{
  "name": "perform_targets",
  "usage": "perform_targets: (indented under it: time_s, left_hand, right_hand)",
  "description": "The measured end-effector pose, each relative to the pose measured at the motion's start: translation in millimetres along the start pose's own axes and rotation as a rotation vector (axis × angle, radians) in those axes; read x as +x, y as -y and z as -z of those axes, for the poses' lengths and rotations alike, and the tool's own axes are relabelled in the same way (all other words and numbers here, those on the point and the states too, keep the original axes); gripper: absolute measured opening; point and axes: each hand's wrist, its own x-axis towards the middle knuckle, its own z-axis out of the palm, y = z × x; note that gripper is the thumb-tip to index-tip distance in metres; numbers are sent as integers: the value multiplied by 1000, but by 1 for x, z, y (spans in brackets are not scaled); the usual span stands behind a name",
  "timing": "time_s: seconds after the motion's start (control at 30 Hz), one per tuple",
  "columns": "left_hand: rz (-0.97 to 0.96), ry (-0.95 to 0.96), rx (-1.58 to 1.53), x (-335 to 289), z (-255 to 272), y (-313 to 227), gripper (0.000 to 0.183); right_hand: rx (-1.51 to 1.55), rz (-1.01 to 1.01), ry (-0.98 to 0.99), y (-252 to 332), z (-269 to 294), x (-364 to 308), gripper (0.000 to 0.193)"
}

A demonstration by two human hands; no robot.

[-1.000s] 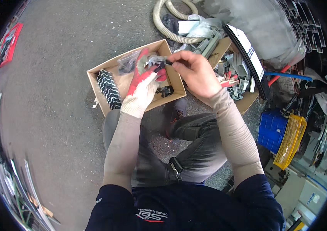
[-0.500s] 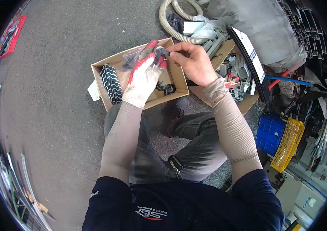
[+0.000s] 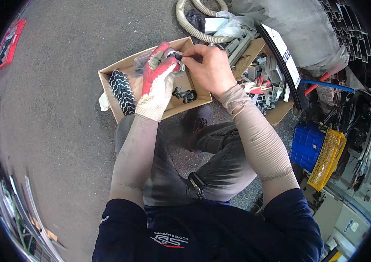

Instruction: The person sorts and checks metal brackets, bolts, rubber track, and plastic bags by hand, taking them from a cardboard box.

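Note:
My left hand, in a white glove with a red palm, is raised over an open cardboard box and grips a small dark metal part. My bare right hand pinches the same part from the right with its fingertips. Inside the box lie a black ribbed roll, a clear plastic bag and small dark metal fittings. The box sits on the grey floor in front of my bent knees.
A second cardboard tray to the right holds grey metal pieces and a red-and-white glove. A beige corrugated hose curls behind the box. A blue crate and a yellow basket stand at right. A red object lies far left.
Both hands have stayed together on the small part above the box; the view has shifted slightly, and the box now sits a bit lower and more central.

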Motion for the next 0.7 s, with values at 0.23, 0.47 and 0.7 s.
perform_targets:
  time_s: [0.23, 0.47, 0.7]
  left_hand:
    - [-3, -36, 66, -4, -8, -2, 54]
    - [-60, -77, 209, -5, -11, -7, 54]
    - [-27, -15, 31, -4, -6, -9, 49]
  right_hand:
    - [18, 56, 50, -5, 5, 1, 18]
    - [82, -38, 16, 1, 5, 2, 20]
    - [-101, 128, -78, -11, 0, 3, 27]
